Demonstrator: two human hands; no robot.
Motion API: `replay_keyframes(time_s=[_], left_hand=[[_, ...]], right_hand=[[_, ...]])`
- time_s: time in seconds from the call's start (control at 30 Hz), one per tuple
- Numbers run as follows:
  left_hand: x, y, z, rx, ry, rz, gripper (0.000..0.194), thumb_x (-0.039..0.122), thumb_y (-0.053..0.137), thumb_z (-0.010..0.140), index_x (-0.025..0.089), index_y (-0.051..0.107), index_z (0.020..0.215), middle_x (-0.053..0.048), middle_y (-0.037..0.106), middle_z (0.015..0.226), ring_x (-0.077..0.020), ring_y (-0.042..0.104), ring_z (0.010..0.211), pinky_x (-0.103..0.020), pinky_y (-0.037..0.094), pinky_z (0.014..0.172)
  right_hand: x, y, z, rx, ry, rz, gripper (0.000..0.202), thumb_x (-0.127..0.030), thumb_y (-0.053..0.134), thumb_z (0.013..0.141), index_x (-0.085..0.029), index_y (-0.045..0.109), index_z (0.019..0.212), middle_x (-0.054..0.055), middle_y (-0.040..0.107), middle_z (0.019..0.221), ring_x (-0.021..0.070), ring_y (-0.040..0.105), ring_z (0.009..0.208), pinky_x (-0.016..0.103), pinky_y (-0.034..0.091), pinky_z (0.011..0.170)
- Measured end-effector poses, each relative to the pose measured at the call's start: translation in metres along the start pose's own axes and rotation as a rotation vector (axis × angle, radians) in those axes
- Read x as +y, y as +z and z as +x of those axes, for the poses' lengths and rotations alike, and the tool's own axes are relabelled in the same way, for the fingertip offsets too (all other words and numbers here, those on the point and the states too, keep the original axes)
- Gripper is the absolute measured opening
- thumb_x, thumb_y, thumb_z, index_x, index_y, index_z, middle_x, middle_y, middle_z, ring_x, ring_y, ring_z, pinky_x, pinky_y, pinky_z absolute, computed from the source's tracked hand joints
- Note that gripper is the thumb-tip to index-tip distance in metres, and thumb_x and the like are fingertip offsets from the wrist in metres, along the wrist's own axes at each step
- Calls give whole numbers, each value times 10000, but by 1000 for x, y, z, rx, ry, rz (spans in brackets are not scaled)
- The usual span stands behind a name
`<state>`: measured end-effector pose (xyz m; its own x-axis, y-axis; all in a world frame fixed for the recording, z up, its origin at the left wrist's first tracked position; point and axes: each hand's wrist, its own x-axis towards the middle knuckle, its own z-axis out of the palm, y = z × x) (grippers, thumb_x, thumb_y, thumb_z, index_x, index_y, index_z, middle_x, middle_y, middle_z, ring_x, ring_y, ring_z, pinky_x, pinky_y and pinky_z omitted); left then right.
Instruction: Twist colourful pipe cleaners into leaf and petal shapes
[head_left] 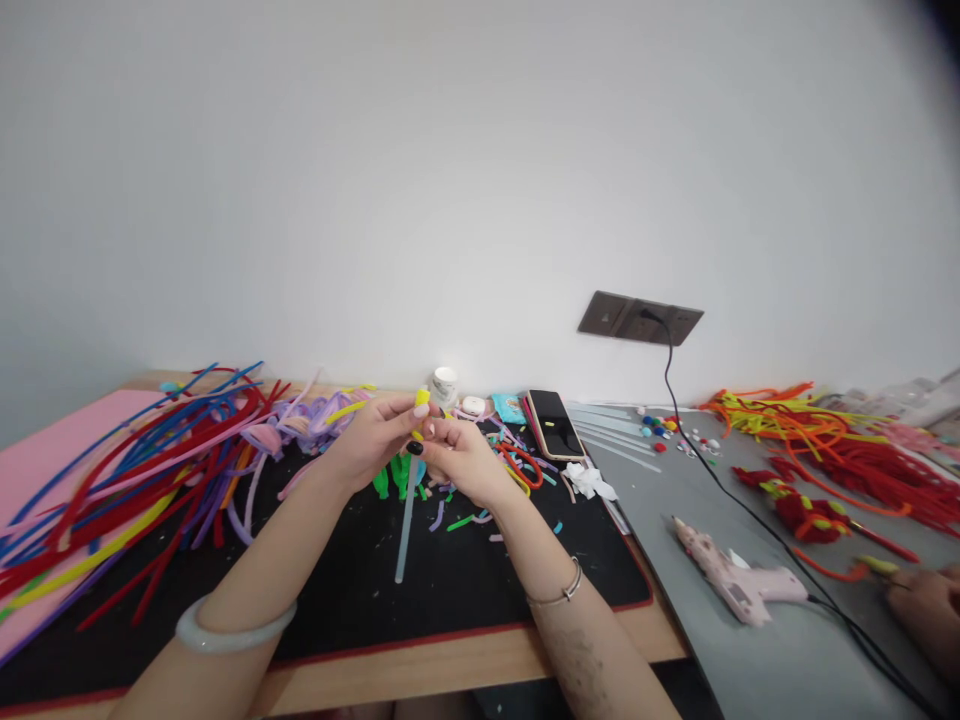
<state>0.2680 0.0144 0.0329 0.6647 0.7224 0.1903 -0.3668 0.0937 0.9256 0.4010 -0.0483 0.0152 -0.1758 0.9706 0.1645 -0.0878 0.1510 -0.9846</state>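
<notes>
The left hand and right hand pinch a yellow piece (a clear stick slants below) over a black mat.

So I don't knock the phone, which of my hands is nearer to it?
Right. Your right hand is to the left of the phone, not touching it; your left hand is farther left, beyond the right one.
</notes>
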Motion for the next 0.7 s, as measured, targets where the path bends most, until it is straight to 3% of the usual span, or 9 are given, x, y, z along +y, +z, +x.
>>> replay_keyframes(time_s=[0.17,0.33,0.53,0.7], left_hand=[[-5,-3,0,3,-32,-29,288,400,762,694,135,680,770,26,583,594,-24,385,396,-157,258,358],[-5,-3,0,-46,-67,-74,296,406,743,716,140,690,835,22,578,600,-64,476,443,-166,330,364],[-4,-3,0,-33,-12,-77,277,347,768,705,143,708,883,-7,632,652,-105,582,611,-205,480,615],[-5,-2,0,-1,1,-50,272,349,778,691,139,699,844,0,612,644,-112,580,612,-199,462,568]], right_hand=[[-3,0,-2,-126,-4,109,297,-402,675,785,-171,501,720,-106,290,477,39,237,386,208,202,400],[-1,0,-2,-88,-16,0,310,-432,673,780,-150,561,718,-84,359,469,46,288,387,206,210,392],[6,0,1,26,7,13,370,-423,746,706,-183,468,659,-87,380,464,40,268,383,202,195,383],[5,2,1,6,-18,23,365,-437,720,733,-189,455,691,-78,410,513,43,286,398,202,223,391]])
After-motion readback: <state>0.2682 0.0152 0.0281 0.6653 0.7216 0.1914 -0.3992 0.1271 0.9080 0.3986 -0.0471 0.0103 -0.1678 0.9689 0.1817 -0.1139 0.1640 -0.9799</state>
